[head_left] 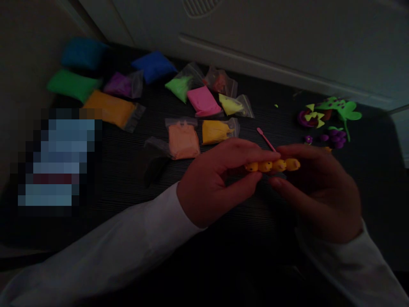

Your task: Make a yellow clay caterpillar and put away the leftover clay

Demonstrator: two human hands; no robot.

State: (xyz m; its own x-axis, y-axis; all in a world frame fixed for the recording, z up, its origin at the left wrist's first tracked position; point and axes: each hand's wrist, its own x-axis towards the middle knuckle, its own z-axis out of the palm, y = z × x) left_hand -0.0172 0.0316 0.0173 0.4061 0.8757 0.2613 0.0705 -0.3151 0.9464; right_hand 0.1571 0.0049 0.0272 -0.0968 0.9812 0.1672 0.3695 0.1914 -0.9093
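A joined row of small yellow clay balls (265, 166) with dark dots and pale pinkish bits is held level above the table. My left hand (211, 181) pinches the row's left end between thumb and fingers. Around the right end, my right hand (326, 192) is closed, its fingers behind the row and its thumb tip just below. Behind the fingertips, a thin pink modelling tool (264, 137) lies on the table, its lower end hidden by my right hand. The picture is dark, so fine details of the clay are hard to make out.
Bags of coloured clay, such as peach (183, 140), yellow (214, 131), pink (203, 101) and orange (110, 108), lie across the dark table (128, 179). Right are green clay leaves (349, 111) and a purple clay bunch (337, 137). A pixelated screen (60, 157) is left; a pale panel (271, 38) stands behind.
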